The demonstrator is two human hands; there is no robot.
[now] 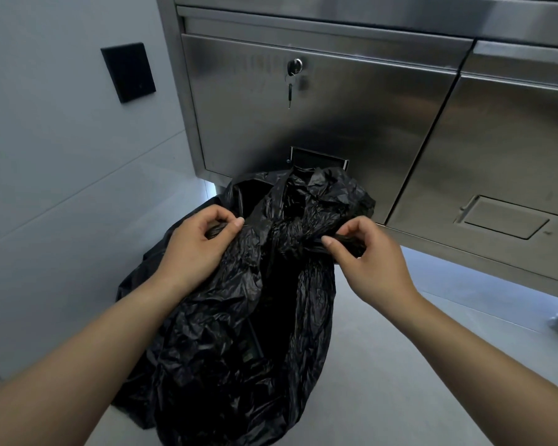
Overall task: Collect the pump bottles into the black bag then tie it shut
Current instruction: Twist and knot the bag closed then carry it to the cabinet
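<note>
A crinkled black bag (239,333) stands on the grey floor in front of a steel cabinet. Its top is gathered into two twisted ends that cross in a knot (287,236) between my hands. My left hand (197,249) pinches the left twisted end. On the other side, my right hand (368,255) pinches the right twisted end and holds it taut. Loose plastic of the bag's mouth sticks up behind the knot. No pump bottles are visible; the bag's contents are hidden.
A stainless steel cabinet (319,117) with a lock and hanging key (292,78) rises right behind the bag. A second steel door (503,188) is to its right. A black wall plate (128,72) sits on the left wall. Grey floor (400,381) surrounds the bag.
</note>
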